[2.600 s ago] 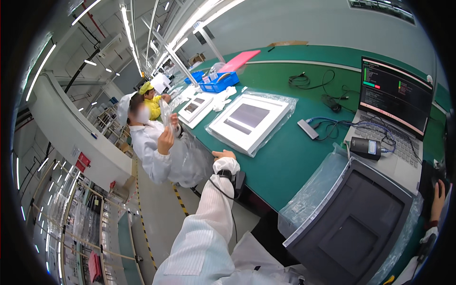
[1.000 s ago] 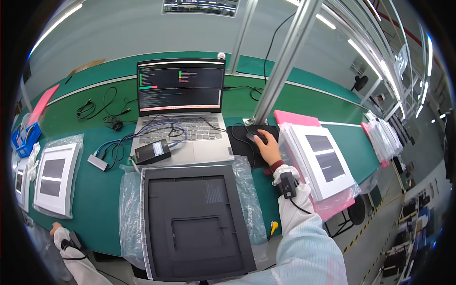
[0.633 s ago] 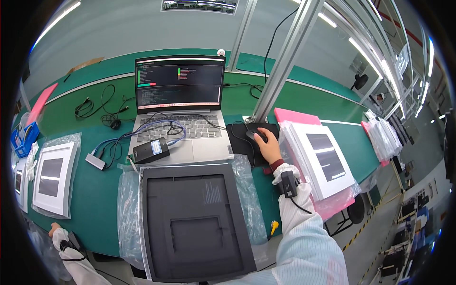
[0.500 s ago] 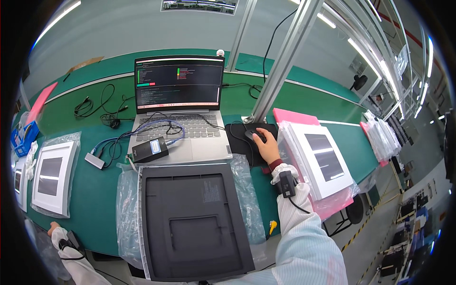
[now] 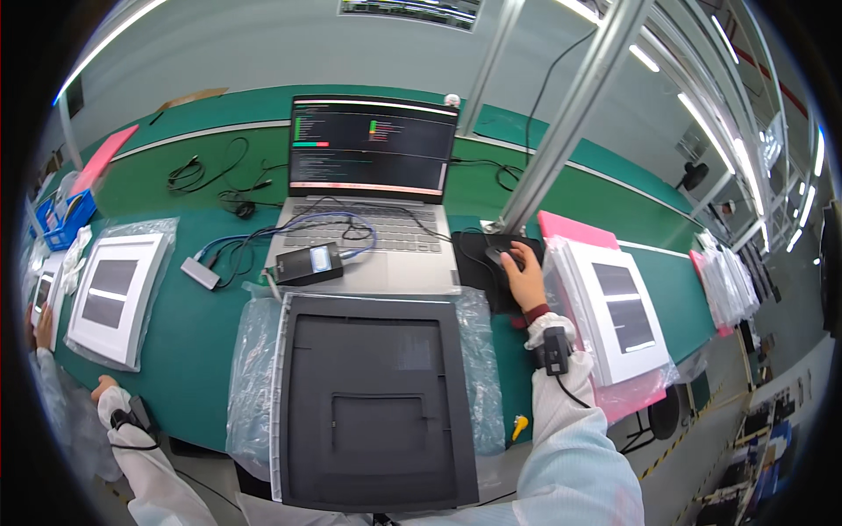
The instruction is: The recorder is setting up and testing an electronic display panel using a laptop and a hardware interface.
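Observation:
My right hand (image 5: 524, 277) rests over a black computer mouse (image 5: 497, 255) on a dark mouse pad (image 5: 481, 279), fingers bent around it. At the table's left front edge is my left hand (image 5: 105, 387), close to a white framed panel (image 5: 112, 294) with a dark window. Its fingers are too small and partly hidden to read. A large dark grey plastic housing (image 5: 373, 351) lies in front of me on clear plastic wrap (image 5: 255, 386). Behind it stands an open laptop (image 5: 373, 149) with a black box (image 5: 309, 263) and cables across its keyboard.
Another person's hand (image 5: 42, 328) touches a white panel at the far left. White framed panels (image 5: 623, 307) lie on pink foam (image 5: 579, 230) at right. A metal post (image 5: 574, 114) rises behind the mouse pad. A blue bin (image 5: 68, 221) and a yellow item (image 5: 520, 427) lie on the table.
The view has swung left, so the scene sits farther right in the picture. Another person's hand has come into sight at the far left. My right hand stays on the mouse.

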Tool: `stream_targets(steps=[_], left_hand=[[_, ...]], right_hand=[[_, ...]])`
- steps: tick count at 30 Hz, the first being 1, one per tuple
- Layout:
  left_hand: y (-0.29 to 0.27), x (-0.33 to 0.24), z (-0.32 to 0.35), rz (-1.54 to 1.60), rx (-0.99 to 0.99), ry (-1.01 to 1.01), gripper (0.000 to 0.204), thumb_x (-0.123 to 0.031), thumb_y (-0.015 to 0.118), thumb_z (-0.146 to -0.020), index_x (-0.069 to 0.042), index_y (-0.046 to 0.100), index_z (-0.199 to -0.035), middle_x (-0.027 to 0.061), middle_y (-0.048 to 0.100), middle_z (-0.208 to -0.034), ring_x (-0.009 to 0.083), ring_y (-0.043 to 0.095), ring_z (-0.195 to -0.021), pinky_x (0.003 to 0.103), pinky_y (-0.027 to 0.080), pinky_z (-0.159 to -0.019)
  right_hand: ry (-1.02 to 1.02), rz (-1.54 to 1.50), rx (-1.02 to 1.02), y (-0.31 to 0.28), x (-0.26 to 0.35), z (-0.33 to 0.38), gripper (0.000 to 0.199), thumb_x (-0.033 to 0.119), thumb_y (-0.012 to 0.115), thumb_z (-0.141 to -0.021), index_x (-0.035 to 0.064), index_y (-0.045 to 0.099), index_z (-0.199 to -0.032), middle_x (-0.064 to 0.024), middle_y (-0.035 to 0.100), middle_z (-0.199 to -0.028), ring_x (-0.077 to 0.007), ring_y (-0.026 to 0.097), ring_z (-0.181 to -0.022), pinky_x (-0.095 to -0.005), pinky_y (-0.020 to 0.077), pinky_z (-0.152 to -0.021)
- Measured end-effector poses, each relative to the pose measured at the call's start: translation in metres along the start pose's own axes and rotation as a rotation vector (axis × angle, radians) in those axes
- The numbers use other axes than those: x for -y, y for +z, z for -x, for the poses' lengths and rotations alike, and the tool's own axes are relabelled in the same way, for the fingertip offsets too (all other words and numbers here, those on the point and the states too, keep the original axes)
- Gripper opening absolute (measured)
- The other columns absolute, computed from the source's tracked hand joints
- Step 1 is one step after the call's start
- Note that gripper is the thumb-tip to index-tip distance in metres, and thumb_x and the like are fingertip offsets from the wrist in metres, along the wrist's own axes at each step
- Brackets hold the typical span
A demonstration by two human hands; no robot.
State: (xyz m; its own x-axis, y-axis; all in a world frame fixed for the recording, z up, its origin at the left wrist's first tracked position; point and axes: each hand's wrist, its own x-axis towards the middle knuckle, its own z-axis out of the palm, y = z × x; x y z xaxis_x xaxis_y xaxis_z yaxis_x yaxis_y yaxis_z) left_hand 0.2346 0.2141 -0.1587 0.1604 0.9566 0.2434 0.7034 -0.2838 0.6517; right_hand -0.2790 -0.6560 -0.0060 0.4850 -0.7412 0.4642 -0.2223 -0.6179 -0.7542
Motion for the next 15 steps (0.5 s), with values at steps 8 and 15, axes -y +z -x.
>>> stream_targets(steps=[8,15], left_hand=[[-0.051,0.014,0.035,0.128,0.136,0.046,0.033,-0.027,0.056,-0.076,0.000,0.053,-0.094,0.0217,0.063,-0.088,0.0374,0.063,-0.081,0.049,0.049,-0.072],[-0.131,-0.014,0.129,-0.156,0.046,0.423,0.014,-0.016,0.050,-0.081,-0.004,0.051,-0.089,0.0132,0.059,-0.075,0.0280,0.061,-0.067,0.039,0.048,-0.058]], right_hand=[[-0.080,0.054,0.061,0.012,-0.001,-0.002,0.034,0.022,0.060,-0.085,0.0020,0.054,-0.112,-0.0117,0.057,-0.108,-0.0225,0.054,-0.103,-0.0324,0.0411,-0.089],[-0.094,0.205,0.090,-0.032,-0.042,-0.012,0.034,0.023,0.048,-0.092,0.0003,0.052,-0.117,-0.0133,0.052,-0.116,-0.0241,0.048,-0.110,-0.0317,0.0339,-0.096]])
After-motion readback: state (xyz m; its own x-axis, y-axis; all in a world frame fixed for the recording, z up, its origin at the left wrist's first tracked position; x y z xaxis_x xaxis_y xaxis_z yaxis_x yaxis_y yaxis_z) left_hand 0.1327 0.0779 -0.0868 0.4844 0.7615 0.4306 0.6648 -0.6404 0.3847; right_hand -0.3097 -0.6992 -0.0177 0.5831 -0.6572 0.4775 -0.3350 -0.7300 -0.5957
